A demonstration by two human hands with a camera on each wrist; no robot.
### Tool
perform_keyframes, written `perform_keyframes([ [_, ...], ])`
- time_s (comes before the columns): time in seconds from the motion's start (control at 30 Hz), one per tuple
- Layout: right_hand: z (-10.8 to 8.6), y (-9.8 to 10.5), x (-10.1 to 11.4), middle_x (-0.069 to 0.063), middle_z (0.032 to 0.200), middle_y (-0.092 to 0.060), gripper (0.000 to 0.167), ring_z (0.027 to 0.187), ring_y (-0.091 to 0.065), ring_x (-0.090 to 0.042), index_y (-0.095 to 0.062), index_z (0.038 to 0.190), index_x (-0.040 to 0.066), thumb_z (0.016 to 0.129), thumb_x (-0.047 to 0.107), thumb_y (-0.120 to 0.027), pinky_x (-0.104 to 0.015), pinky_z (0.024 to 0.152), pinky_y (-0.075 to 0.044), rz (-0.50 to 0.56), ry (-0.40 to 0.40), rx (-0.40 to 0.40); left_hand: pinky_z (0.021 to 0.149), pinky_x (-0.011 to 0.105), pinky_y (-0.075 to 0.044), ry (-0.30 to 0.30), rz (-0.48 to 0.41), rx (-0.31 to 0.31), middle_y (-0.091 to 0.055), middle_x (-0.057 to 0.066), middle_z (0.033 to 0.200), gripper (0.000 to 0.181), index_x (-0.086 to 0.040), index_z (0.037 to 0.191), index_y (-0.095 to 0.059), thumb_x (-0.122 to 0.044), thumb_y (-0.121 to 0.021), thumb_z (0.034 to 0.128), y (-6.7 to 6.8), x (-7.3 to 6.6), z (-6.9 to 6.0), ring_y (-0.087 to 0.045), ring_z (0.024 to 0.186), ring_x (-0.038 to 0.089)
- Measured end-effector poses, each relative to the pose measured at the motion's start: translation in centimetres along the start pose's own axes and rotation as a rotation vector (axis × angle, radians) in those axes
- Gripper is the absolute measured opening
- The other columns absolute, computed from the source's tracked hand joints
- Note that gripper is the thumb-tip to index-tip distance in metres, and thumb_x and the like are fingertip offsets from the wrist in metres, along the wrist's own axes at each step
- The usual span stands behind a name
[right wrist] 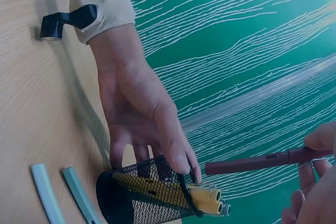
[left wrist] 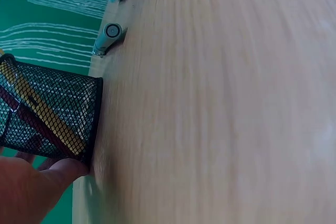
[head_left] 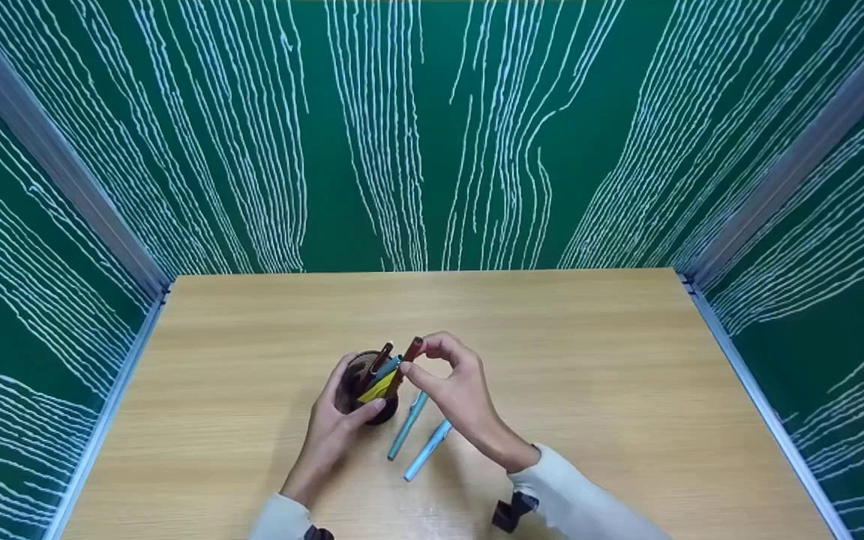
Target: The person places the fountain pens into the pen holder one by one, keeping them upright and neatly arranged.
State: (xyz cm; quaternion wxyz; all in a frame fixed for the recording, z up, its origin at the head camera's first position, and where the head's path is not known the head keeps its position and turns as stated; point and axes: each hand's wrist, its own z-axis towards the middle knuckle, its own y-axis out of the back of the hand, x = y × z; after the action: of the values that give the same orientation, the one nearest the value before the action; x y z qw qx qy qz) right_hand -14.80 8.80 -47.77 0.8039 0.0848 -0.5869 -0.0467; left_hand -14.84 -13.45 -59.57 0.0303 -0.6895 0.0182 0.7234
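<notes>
My left hand (head_left: 336, 421) grips a black mesh pen holder (left wrist: 58, 95), which stands on the table. Yellow pens (right wrist: 205, 199), a blue-teal pen (head_left: 388, 367) and a dark maroon pen (head_left: 380, 361) lean inside it. Between thumb and fingers, my right hand (head_left: 463, 390) pinches a dark red pen (right wrist: 247, 162). In the right wrist view that pen's lower end is just outside the holder's mouth, beside the left fingers. A teal pen (head_left: 406, 429) and a light blue pen (head_left: 427, 451) lie on the table right of the holder, partly beneath the right hand.
The wooden table (head_left: 252, 337) is bounded by green panels (head_left: 454, 150) with white wavy lines at the back and sides. Metal posts (head_left: 792, 165) stand at the back corners. A black wrist mount (head_left: 513, 511) sits at the right sleeve.
</notes>
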Motion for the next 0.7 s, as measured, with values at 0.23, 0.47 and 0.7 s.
perform_keyframes([
  [0.23,0.6,-0.7,-1.1,0.001,0.112,-0.074,0.015,0.115,-0.065,-0.023,-0.077,0.108,0.014,0.096,0.015,-0.087,-0.053,0.110,-0.048,-0.007,0.003,-0.022,0.133,0.047,-0.027,-0.008,0.022,-0.003,-0.050,0.010,0.168,0.093,-0.011,0.171,-0.039,-0.016,-0.089,0.0934,0.0,0.1,0.0,-0.045,0.157,0.029],
  [0.47,0.9,-0.7,-2.9,0.000,0.108,-0.075,0.013,0.112,-0.067,-0.023,-0.079,0.105,0.013,0.095,0.013,-0.088,-0.050,0.106,-0.052,-0.034,-0.019,-0.024,0.134,0.052,-0.026,-0.021,0.036,-0.008,-0.050,0.013,0.168,0.093,-0.011,0.171,-0.039,-0.015,-0.090,0.0929,0.1,0.1,0.0,-0.045,0.157,0.033],
  [0.7,1.1,-0.6,-4.0,0.003,0.105,-0.077,0.012,0.110,-0.067,-0.021,-0.080,0.105,0.015,0.096,0.017,-0.088,-0.053,0.105,-0.051,-0.043,-0.054,-0.003,0.134,0.046,-0.027,-0.029,0.019,-0.008,-0.050,0.013,0.169,0.093,-0.010,0.171,-0.038,-0.013,-0.090,0.0929,0.2,0.3,0.0,-0.045,0.157,0.032],
])
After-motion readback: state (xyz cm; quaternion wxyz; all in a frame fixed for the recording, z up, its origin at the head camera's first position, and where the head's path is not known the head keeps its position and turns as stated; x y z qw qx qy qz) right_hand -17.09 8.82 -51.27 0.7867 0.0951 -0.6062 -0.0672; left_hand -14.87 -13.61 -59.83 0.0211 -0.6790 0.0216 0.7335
